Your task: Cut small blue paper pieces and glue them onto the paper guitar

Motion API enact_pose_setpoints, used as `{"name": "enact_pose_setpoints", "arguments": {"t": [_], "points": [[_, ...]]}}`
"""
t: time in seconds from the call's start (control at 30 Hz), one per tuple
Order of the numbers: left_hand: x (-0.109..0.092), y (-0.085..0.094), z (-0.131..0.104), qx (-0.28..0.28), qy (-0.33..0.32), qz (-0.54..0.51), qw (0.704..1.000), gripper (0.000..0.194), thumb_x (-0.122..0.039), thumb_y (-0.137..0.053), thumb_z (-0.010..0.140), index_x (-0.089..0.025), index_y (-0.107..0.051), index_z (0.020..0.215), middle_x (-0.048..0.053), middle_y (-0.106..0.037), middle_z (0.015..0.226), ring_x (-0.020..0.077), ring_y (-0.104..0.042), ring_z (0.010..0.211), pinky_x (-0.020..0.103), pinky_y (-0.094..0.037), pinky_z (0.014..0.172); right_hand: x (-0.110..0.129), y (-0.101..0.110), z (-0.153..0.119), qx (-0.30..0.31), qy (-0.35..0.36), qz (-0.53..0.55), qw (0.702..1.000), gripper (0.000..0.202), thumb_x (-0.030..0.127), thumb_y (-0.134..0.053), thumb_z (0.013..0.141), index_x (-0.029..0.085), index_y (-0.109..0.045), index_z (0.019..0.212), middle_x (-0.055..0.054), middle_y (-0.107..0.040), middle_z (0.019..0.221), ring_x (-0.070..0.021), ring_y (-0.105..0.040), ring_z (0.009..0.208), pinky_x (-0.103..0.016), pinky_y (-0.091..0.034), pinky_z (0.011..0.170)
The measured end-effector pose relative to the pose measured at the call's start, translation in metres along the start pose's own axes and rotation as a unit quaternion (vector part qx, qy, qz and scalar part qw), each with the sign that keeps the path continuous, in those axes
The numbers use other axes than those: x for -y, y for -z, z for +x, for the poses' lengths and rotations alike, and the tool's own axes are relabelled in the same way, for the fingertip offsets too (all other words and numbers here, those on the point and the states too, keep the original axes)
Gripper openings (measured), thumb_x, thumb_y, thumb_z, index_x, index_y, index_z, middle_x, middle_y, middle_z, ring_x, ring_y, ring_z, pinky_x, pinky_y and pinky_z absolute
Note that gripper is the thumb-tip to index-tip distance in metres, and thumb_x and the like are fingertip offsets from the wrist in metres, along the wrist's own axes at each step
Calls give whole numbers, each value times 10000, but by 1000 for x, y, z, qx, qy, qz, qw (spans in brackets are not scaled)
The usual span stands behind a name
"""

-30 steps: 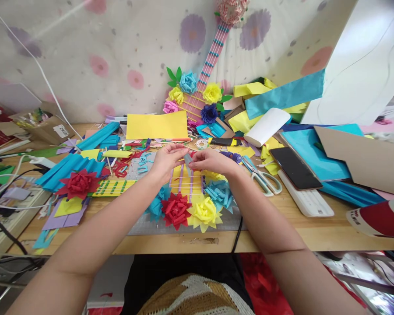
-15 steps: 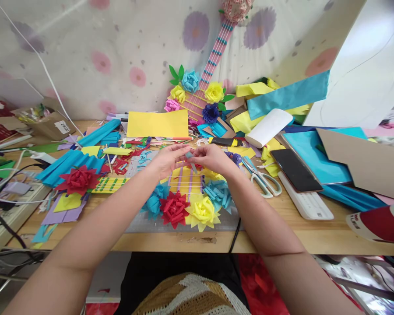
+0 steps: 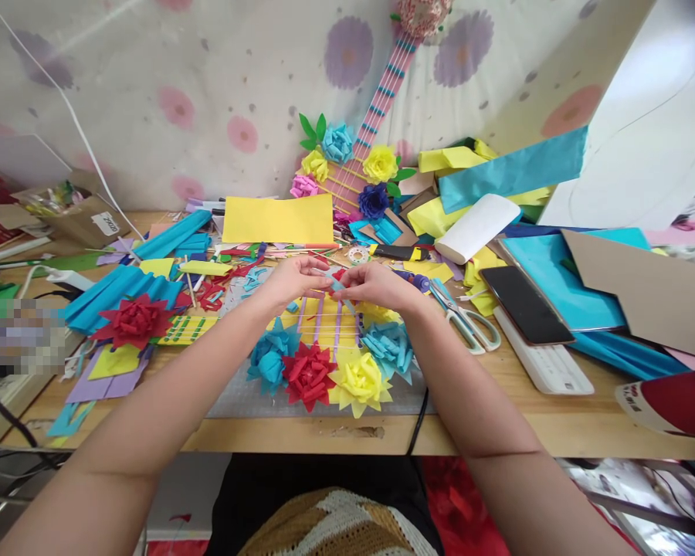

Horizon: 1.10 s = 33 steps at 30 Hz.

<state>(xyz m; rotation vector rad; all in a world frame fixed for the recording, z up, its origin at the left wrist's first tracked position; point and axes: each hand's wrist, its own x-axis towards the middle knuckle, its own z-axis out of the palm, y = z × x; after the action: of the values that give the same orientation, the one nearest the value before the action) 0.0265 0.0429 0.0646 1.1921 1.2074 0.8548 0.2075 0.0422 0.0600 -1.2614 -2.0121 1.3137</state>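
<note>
My left hand [image 3: 296,284] and my right hand [image 3: 376,286] nearly meet above the yellow paper guitar body, both pinching a small light blue strip [image 3: 337,284] between them. Below them, the guitar carries a red flower [image 3: 309,374], a yellow flower [image 3: 360,377], and blue flowers [image 3: 387,347] at its near edge. Its yellow neck [image 3: 188,330] extends left, partly behind my left forearm. A gray mat [image 3: 237,403] lies underneath. The fingertips partly cover the strip.
Scissors [image 3: 466,318], a black phone [image 3: 527,304] and a white keyboard-like item [image 3: 547,355] lie right. A red cup [image 3: 669,403] stands at the right edge. A pink flowered guitar [image 3: 376,108] leans on the wall. Blue crepe paper [image 3: 116,293] lies left.
The view has shifted slightly. Both hands stay over the guitar, and the light blue strip between them has tilted and now spans from one hand's fingertips to the other's.
</note>
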Motion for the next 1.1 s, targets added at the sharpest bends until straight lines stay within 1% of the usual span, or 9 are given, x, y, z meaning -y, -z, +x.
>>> {"name": "enact_pose_setpoints", "arguments": {"t": [0.2, 0.37, 0.53, 0.67, 0.83, 1.0, 1.1], "points": [[-1, 3, 1, 7, 5, 8, 1000, 386, -216, -836, 516, -136, -637, 837, 54, -687, 726, 175, -665, 677, 340, -549, 673, 0, 4, 0, 11, -3, 8, 1000, 204, 340, -618, 689, 138, -647, 691, -13, -616, 641, -97, -506, 581, -240, -407, 575], [0, 3, 1, 1, -6, -4, 1000, 381, -241, -843, 509, -139, -635, 812, 52, -682, 719, 171, -658, 677, 339, -549, 669, -3, 5, -1, 28, 12, 2, 1000, 217, 362, -638, 686, 146, -637, 712, -14, -627, 655, -97, -513, 579, -239, -412, 570], [0, 2, 1, -5, 5, -4, 1000, 404, -239, -851, 497, -135, -626, 815, 51, -677, 699, 178, -660, 680, 354, -547, 681, -2, 3, 0, 19, 3, 25, 999, 223, 370, -639, 678, 148, -627, 674, -6, -608, 619, -93, -500, 553, -235, -406, 547], [4, 4, 4, 0, 3, -7, 1000, 392, -239, -846, 511, -143, -624, 819, 49, -685, 719, 173, -663, 686, 342, -553, 674, -2, 3, 2, 24, 4, 15, 1000, 217, 363, -619, 687, 147, -634, 667, 2, -588, 599, -95, -492, 559, -236, -397, 548], [8, 7, 7, 13, 12, -14, 1000, 427, -251, -857, 493, -145, -624, 835, 55, -691, 745, 174, -665, 705, 342, -562, 675, -6, 4, 3, 31, 5, 4, 1000, 217, 353, -591, 705, 143, -630, 669, 7, -566, 595, -93, -473, 565, -240, -385, 560], [7, 5, 6, 1, 3, -15, 1000, 407, -234, -850, 500, -145, -614, 819, 37, -667, 705, 165, -652, 666, 328, -561, 625, -3, 2, 3, 28, -2, 3, 1000, 235, 378, -621, 687, 144, -621, 665, 22, -537, 586, -86, -449, 557, -236, -365, 544], [4, 4, 6, -7, 0, -17, 1000, 385, -222, -841, 510, -144, -607, 806, 30, -656, 695, 168, -651, 665, 341, -560, 635, -1, 1, 2, 19, -11, 8, 1000, 239, 384, -623, 682, 148, -617, 640, 20, -540, 571, -90, -451, 537, -243, -358, 531]]}}
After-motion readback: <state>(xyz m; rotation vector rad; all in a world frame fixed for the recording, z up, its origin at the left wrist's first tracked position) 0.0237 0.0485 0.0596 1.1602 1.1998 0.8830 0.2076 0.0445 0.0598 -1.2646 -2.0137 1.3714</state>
